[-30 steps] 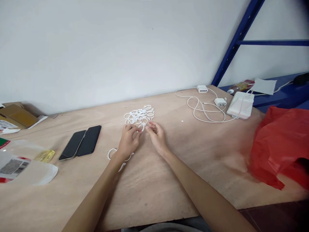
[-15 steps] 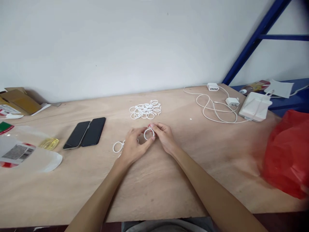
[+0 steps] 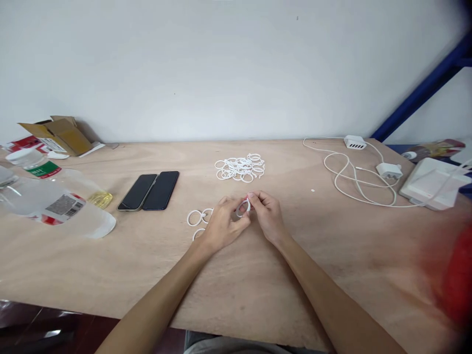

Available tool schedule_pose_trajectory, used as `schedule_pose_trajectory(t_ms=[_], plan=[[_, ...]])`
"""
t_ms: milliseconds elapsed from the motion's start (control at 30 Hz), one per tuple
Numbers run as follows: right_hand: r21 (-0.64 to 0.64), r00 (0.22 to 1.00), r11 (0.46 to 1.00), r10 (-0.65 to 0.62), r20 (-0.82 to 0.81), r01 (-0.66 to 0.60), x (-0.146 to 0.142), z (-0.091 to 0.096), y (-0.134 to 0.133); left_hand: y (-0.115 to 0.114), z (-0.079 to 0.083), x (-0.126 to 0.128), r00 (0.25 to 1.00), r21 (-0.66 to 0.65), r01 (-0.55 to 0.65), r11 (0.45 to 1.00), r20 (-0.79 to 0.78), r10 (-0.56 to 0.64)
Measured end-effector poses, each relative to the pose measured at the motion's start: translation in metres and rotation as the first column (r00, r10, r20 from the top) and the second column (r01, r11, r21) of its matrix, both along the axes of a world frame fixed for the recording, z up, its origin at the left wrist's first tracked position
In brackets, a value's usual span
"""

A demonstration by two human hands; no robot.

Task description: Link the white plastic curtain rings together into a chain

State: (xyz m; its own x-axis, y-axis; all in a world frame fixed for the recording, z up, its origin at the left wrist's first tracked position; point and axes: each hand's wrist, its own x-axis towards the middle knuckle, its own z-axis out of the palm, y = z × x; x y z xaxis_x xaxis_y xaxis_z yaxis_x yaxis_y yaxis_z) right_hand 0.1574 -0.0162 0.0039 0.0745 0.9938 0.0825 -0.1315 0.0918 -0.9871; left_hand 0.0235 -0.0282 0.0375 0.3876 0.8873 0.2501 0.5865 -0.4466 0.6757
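Observation:
A small white plastic ring with a tab, like a curtain ring (image 3: 248,207), is held between my two hands above the wooden table. My left hand (image 3: 225,223) grips its left and lower side with thumb and fingers. The thumb and fingertips of my right hand (image 3: 268,216) pinch the top of it near the tab. Beside my left hand, several similar white rings (image 3: 189,215) lie on the table, partly hidden behind that hand. Beyond both hands sits a loose pile of white rings (image 3: 239,168).
Two dark phones (image 3: 161,191) lie side by side to the left. Clear plastic bottles (image 3: 86,219), a yellow coil (image 3: 100,199) and an opened cardboard box (image 3: 68,137) stand farther left. At right are white cables (image 3: 337,184), chargers (image 3: 390,170) and a blurred red bag (image 3: 460,275).
The view has swung left, so everything sits farther right in the picture. The ring, still in both hands, is turned more edge-on. Another loose ring now shows beside my left hand.

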Motion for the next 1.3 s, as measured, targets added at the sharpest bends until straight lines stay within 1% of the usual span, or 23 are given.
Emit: schedule_pose_trajectory(t_ms=[67,133,233,300,367,433,500,567,633,700,767,933,1067,1200,1300], plan=[[0.006,1.000,1.000,-0.002,0.021,0.002,0.000,0.002,-0.001,0.002,0.000,-0.001,1.000,0.020,0.013,1.000,-0.016,-0.012],[0.036,0.996,0.999,-0.021,0.090,0.017,0.001,0.002,0.000,0.003,0.000,-0.004,0.997,0.047,0.013,0.999,-0.075,-0.009],[0.100,0.967,0.992,-0.102,0.235,0.080,0.003,0.000,0.002,0.005,-0.001,-0.012,0.975,0.079,-0.021,0.997,-0.217,0.038],[0.119,0.945,0.986,-0.149,0.292,0.118,0.003,-0.003,0.003,0.006,-0.001,-0.018,0.956,0.090,-0.046,0.995,-0.285,0.070],[0.123,0.931,0.983,-0.171,0.323,0.138,0.003,-0.005,0.005,0.011,-0.003,-0.023,0.951,0.088,-0.070,0.994,-0.296,0.093],[0.128,0.919,0.981,-0.180,0.350,0.143,0.003,-0.007,0.006,0.020,-0.004,-0.023,0.954,0.084,-0.098,0.992,-0.275,0.118],[0.138,0.911,0.981,-0.182,0.369,0.140,0.002,-0.008,0.007,0.033,-0.005,-0.017,0.950,0.110,-0.105,0.988,-0.282,0.132],[0.147,0.910,0.979,-0.189,0.368,0.144,0.003,-0.009,0.007,0.050,-0.006,-0.005,0.930,0.170,-0.074,0.983,-0.344,0.130],[0.148,0.913,0.976,-0.202,0.354,0.158,0.003,-0.009,0.008,0.066,-0.006,0.008,0.875,0.196,-0.050,0.979,-0.464,0.138],[0.142,0.918,0.974,-0.212,0.336,0.173,0.004,-0.010,0.009,0.079,-0.006,0.019,0.800,0.177,-0.021,0.984,-0.587,0.123],[0.143,0.922,0.974,-0.212,0.323,0.174,0.004,-0.012,0.010,0.087,-0.006,0.026,0.779,0.171,0.004,0.985,-0.618,0.104],[0.172,0.922,0.972,-0.209,0.327,0.160,0.004,-0.016,0.012,0.098,-0.007,0.033,0.782,0.170,0.042,0.984,-0.618,0.073],[0.150,0.923,0.974,-0.212,0.320,0.172,0.004,-0.014,0.012,0.105,-0.009,0.039,0.799,0.147,0.051,0.988,-0.599,0.048],[0.097,0.949,0.974,-0.224,0.222,0.207,0.006,-0.012,0.013,0.109,-0.006,0.040,0.849,0.126,0.021,0.992,-0.526,0.049],[0.047,0.946,0.952,-0.307,0.104,0.304,0.008,-0.015,0.017,0.105,-0.001,0.032,0.894,0.100,-0.019,0.995,-0.443,0.061]])
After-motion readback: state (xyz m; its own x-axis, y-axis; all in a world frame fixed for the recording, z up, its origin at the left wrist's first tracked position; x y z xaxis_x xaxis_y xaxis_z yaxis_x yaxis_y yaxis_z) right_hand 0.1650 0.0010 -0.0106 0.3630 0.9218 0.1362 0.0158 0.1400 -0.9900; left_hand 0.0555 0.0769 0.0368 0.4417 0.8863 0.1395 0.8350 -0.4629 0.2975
